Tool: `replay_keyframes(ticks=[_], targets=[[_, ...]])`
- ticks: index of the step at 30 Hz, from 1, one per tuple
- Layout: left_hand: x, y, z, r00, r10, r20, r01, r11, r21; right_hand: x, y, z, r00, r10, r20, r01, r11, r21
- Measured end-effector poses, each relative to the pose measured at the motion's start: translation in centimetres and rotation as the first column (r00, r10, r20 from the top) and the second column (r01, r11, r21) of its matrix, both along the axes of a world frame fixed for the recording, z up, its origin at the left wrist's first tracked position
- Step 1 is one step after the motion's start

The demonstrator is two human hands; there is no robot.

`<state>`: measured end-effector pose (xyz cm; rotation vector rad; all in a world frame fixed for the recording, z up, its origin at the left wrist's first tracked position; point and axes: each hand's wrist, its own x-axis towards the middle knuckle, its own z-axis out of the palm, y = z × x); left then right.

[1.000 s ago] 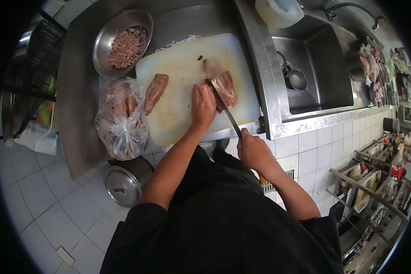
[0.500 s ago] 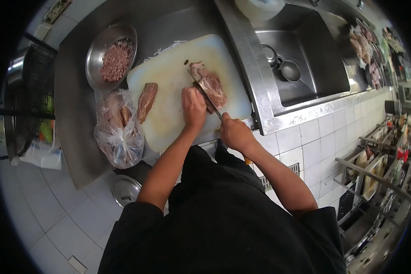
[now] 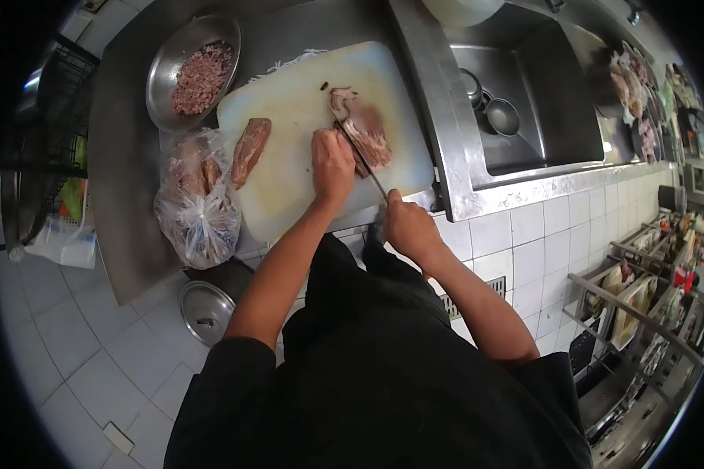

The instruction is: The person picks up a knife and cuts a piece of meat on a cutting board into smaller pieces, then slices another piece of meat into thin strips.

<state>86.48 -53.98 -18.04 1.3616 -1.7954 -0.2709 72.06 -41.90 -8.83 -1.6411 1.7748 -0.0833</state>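
A piece of meat (image 3: pixel 371 139) lies on the white cutting board (image 3: pixel 289 187). My right hand (image 3: pixel 411 227) is closed round the handle of a knife (image 3: pixel 362 159), whose blade runs up and left across the meat's left side. Beside the blade, my left hand (image 3: pixel 333 166) has its fingers curled down at the meat's left edge; what is under the fingertips is hidden. A second, longer strip of meat (image 3: pixel 251 150) rests on the board's left part. One small dark scrap sits above the cut meat.
A metal bowl of chopped meat (image 3: pixel 158 86) stands at the upper left, above a clear plastic bag of meat (image 3: pixel 199 207). To the right is a steel sink (image 3: pixel 551 94) with a ladle (image 3: pixel 502 116). A round metal lid (image 3: pixel 206 312) is at the lower left.
The whole view has shifted, so the board and bowl appear higher. The hands hold nearly the same positions at the meat, with the knife still across it.
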Motion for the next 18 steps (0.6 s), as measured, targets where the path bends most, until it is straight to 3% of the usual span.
replay_keyframes(ticks=[6, 10, 12, 18], targets=[[-0.1, -0.6, -0.2, 1.0, 0.019, -0.013, -0.019, 0.999, -0.029, -1.4, 3.1, 1.2, 1.0, -0.019, -0.018, 0.02, 0.996, 0.087], [0.3, -0.1, 0.1, 1.0, 0.014, 0.01, -0.014, 1.0, 0.017, 1.2, -3.2, -2.4, 1.0, -0.009, 0.024, 0.011, 0.995, -0.101], [0.1, -0.6, -0.3, 1.0, 0.009, 0.015, -0.009, 1.0, 0.001, 1.0, -3.1, -2.1, 0.999, -0.022, 0.035, 0.024, 0.998, -0.063], [0.1, -0.7, -0.4, 1.0, -0.004, -0.028, 0.003, 0.999, -0.044, -2.5, 6.4, 1.9, 0.998, -0.055, -0.003, 0.055, 0.992, 0.116]])
